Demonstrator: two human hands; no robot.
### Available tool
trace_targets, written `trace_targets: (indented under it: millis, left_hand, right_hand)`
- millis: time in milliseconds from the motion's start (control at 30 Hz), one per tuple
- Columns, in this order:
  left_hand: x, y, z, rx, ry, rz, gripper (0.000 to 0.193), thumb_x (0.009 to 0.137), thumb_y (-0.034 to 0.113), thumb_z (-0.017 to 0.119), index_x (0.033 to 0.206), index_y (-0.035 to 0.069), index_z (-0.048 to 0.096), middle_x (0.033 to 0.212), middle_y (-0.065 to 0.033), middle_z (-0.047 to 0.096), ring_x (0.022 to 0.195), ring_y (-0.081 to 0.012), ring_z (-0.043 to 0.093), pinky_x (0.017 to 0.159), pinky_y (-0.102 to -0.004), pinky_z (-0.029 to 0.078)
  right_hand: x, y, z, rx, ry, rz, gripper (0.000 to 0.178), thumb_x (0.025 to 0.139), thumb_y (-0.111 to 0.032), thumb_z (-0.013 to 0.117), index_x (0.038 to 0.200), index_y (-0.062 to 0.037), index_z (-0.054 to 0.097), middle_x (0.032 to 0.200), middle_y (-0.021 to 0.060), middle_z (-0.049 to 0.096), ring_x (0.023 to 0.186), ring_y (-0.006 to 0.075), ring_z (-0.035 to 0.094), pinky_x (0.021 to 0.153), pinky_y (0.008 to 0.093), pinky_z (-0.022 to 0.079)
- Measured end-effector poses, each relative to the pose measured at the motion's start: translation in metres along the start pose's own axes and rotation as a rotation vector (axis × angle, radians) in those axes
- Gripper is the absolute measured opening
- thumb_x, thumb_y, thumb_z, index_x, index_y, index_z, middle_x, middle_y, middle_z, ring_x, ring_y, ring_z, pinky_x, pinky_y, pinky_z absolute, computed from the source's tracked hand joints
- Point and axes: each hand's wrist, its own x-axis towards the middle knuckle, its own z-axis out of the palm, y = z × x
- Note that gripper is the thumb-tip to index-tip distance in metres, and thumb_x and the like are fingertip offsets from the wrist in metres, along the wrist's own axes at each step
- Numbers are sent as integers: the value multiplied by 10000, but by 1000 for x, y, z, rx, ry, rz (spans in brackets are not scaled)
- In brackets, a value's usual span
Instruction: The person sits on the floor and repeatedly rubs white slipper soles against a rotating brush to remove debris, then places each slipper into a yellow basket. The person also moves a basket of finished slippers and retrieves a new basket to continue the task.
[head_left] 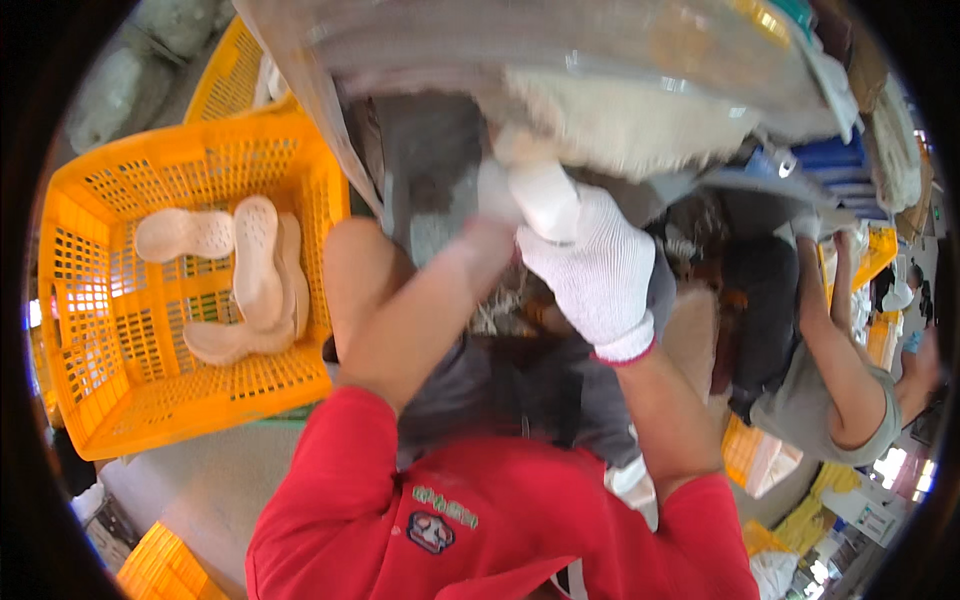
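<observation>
A white shoe sole (546,201) is gripped in my right hand (598,270), which wears a white knit glove with a red cuff. Beside it, smeared by motion, is my left hand (490,225); its fingers cannot be made out, nor whether they touch the sole. Both hands are in front of a machine hood (440,45) covered in cloudy plastic. Just past the sole lies a blurred, tan rounded part (522,147). Under the hood hangs a pale, rough, dusty layer (640,125).
An orange plastic basket (110,405) on my left holds several pale soles (258,265). Another orange basket (225,75) stands behind it, near plastic-wrapped bundles (125,95). To my right sits another person (840,370), arms reaching forward. Blue stacked pieces (835,165) lie at the far right.
</observation>
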Motion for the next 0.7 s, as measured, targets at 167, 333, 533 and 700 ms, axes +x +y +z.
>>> trace_targets:
  millis: [167,333,533,700]
  left_hand:
    - [-27,-1,17,-185,265,124,699,1101,661,415,1372,55,633,1302,-148,744,1138,-317,733,1012,-408,569]
    - [-31,-12,16,-736,249,-506,883,971,910,350,1270,138,657,1109,-159,739,1002,-387,716,863,-510,585]
    - [14,18,-1,591,270,-6,739,1093,737,283,1290,119,637,1147,-171,695,1053,-348,678,906,-490,568]
    - [-30,37,19,121,404,-259,579,1178,546,347,1392,92,635,1334,-115,694,1203,-265,656,1085,-405,520]
  right_hand:
    - [29,-8,8,-206,-115,-171,371,833,-437,872,1090,-174,829,1014,153,781,929,354,769,831,420,615]
    - [-23,-21,-28,-35,-249,-52,653,809,-252,828,1413,-74,655,1041,192,720,1016,353,712,840,471,579]
    - [-22,-2,-24,-238,-242,-253,413,832,-186,743,1225,-68,703,898,152,661,826,374,674,732,486,572]
    - [-80,25,-30,489,-243,121,309,899,-149,724,1179,-26,767,1046,151,765,951,329,733,841,399,614]
